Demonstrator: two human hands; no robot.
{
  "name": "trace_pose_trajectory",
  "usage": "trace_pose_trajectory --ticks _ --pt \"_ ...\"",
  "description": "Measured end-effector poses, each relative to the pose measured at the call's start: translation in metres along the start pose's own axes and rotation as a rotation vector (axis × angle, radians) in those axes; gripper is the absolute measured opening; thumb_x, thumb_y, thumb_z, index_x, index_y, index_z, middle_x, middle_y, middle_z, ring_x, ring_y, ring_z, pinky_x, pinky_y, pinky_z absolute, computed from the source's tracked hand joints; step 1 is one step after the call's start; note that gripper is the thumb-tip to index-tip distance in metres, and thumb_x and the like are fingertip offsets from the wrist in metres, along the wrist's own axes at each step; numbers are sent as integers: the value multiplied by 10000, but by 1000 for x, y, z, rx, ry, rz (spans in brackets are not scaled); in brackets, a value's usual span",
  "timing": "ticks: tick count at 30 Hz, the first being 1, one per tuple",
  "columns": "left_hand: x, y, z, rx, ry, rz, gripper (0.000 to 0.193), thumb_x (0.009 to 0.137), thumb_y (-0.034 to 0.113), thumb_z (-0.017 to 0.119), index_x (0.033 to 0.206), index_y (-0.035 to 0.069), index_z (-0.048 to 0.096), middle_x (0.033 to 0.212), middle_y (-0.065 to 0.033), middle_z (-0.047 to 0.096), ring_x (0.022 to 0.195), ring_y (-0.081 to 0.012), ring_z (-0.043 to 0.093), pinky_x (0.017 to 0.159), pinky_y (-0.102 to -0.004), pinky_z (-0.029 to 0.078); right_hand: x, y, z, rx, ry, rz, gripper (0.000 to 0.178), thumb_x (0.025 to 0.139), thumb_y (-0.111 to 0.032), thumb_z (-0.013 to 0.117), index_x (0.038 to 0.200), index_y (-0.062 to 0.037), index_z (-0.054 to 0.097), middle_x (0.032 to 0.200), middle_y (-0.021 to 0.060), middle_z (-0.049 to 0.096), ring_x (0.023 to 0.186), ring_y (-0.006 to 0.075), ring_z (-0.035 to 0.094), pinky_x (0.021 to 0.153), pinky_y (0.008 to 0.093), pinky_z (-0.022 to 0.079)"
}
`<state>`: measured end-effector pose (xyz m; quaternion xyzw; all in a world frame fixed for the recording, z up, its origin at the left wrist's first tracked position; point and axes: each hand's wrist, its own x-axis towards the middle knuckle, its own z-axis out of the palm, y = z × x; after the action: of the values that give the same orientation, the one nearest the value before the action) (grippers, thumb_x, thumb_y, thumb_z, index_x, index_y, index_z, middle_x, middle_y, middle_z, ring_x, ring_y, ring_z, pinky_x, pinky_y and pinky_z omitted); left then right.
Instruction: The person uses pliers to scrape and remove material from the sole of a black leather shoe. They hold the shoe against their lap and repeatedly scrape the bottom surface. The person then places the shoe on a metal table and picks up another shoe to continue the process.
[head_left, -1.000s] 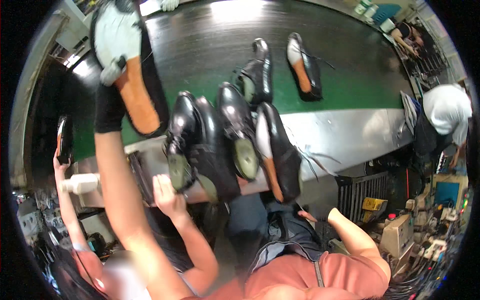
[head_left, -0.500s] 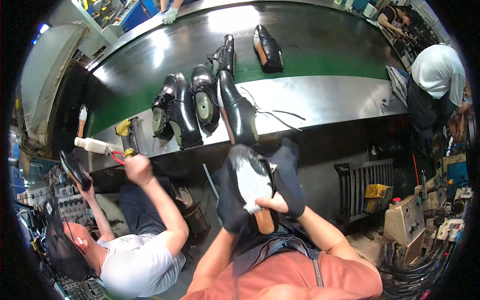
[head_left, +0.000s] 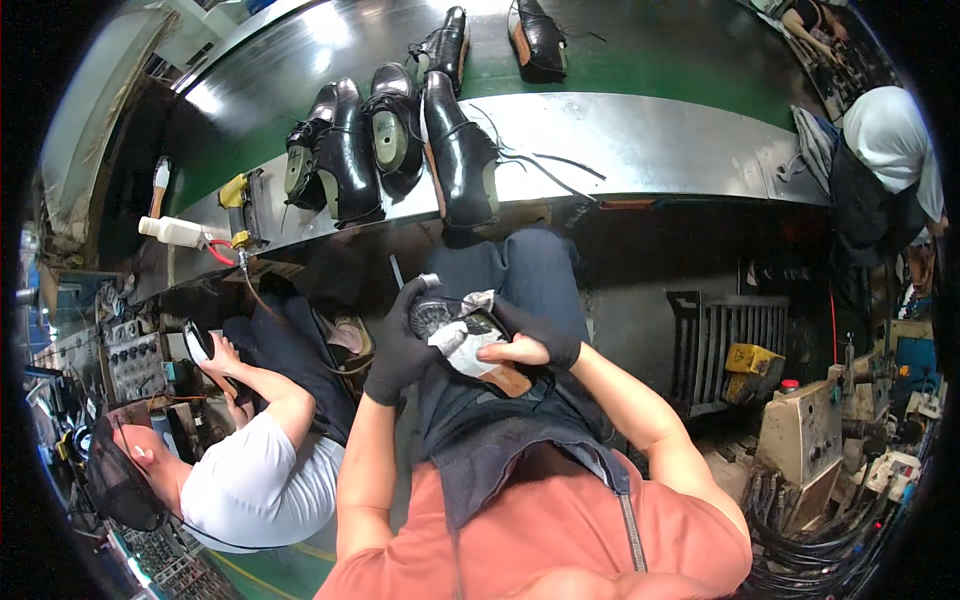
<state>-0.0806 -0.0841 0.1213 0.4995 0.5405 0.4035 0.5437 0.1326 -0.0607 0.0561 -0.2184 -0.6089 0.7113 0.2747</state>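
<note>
A black shoe (head_left: 470,352), its underside up with a whitish sole and tan heel end, is held low over my lap. My left hand (head_left: 405,345), in a dark glove with pale-covered fingertips, is closed round the toe end, where a round, dark, ridged area shows. My right hand (head_left: 530,345), in a dark glove with the thumb bare, grips near the heel. The right thumb presses on the pale underside, and the other fingers are hidden behind the shoe. A whitish scrap (head_left: 480,299) shows at the shoe's far edge.
Several black lace-up shoes (head_left: 350,165) stand on the metal-edged bench (head_left: 640,155). Left of them lie a yellow tool (head_left: 234,190) with a hose, a white bottle (head_left: 175,231) and red-handled pliers (head_left: 218,250). A co-worker (head_left: 260,460) holds another shoe. A control box (head_left: 800,430) stands right.
The shoe has tilted and come closer to my body; my left hand now wraps its toe end. The co-worker has let go of the yellow tool and brought both hands to a shoe.
</note>
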Motion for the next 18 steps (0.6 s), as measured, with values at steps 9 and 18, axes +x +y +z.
trace_pose_trajectory --ticks 9,18 --pt "-8 18 6 243 213 187 533 684 102 809 1137 23 542 1035 -104 648 960 -192 626 844 -324 508 -6 -8 29 60 406 184 754 831 -357 689 1366 36 331 1250 234 518 1149 312 536 1019 384 385" --pt "-20 0 -10 499 129 183 516 693 216 809 1113 16 586 1046 -148 641 969 -261 638 873 -351 494 8 -11 -36 -110 194 205 586 767 -297 779 1226 -26 535 1023 88 620 923 160 613 795 316 503"
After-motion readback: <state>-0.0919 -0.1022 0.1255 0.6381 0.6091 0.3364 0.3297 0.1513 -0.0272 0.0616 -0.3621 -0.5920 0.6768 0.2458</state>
